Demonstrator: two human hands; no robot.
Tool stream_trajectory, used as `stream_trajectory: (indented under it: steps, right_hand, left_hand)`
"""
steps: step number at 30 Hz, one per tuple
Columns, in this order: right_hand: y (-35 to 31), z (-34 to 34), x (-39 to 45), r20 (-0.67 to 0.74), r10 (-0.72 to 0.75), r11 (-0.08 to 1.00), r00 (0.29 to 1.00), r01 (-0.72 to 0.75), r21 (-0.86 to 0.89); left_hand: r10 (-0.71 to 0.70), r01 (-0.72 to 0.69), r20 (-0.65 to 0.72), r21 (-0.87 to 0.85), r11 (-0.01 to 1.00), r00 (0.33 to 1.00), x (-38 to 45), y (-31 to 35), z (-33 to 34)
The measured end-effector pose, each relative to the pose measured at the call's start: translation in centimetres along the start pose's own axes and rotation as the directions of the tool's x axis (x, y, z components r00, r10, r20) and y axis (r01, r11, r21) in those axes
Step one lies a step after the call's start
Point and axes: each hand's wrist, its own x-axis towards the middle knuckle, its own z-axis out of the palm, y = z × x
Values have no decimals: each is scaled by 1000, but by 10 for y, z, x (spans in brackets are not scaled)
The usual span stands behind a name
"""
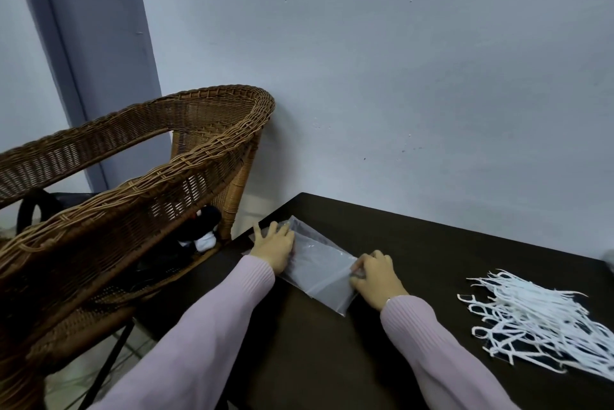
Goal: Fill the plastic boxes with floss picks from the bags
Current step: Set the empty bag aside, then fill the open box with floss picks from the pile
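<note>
Pink sleeves (212, 326) reach across the dark tabletop (332, 359): left hand (274, 248) presses flat, fingers released, on a clear plastic bag (319, 271); right hand (375, 278) pinches its edge, beside loose floss picks (538, 316).

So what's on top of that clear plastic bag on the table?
Both hands: the left hand lies flat on the bag, and the right hand pinches its edge. Anything beneath them is hidden.
</note>
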Motion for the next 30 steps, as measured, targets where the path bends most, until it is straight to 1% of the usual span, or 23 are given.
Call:
stream_trajectory:
  steps: [4, 7, 8, 10, 11, 14, 16, 19, 21, 24, 27, 30]
  right_hand:
    - [8, -12, -5, -53, 17, 990, 998, -9, 142]
    - [16, -25, -12, -54, 4, 975, 999, 8, 223]
    - [25, -36, -20, -76, 2, 972, 997, 16, 233]
    - [29, -44, -25, -99, -20, 972, 995, 42, 231]
    - [38, -54, -33, -138, -17, 975, 990, 47, 219]
    - [66, -80, -56, -247, -15, 983, 969, 59, 171]
    - [88, -95, -69, -297, -10, 988, 955, 55, 143]
    - [124, -115, -91, -344, 22, 998, 939, -3, 55]
    - [144, -124, -102, -350, 60, 998, 935, -58, 17]
    - [168, -131, -118, -366, 127, 990, 922, -139, -8]
    - [189, -137, -129, -371, 199, 976, 907, -217, -7]
    - [199, -140, -133, -307, 307, 951, 901, -298, 77]
  left_hand:
    - [72, -80, -95, -86, 993, 993, -8, 28, -9]
    - [151, -185, -174, -200, 962, 973, -15, 49, -13]
    - [195, -241, -195, -251, 938, 961, -15, 68, -17]
    - [230, -294, -215, -342, 892, 949, -20, 83, -20]
    - [268, -338, -227, -376, 863, 936, -20, 101, -23]
    - [362, -446, -268, -416, 792, 893, -21, 150, -25]
    - [412, -511, -304, -457, 728, 859, -25, 179, -25]
    - [477, -572, -322, -549, 609, 818, -32, 218, -23]
    - [500, -601, -344, -558, 572, 795, -35, 236, -21]
    - [524, -620, -340, -527, 581, 781, -38, 257, -20]
    - [547, -609, -301, -561, 561, 781, -41, 276, -17]
    - [549, -594, -269, -550, 587, 792, -43, 290, -11]
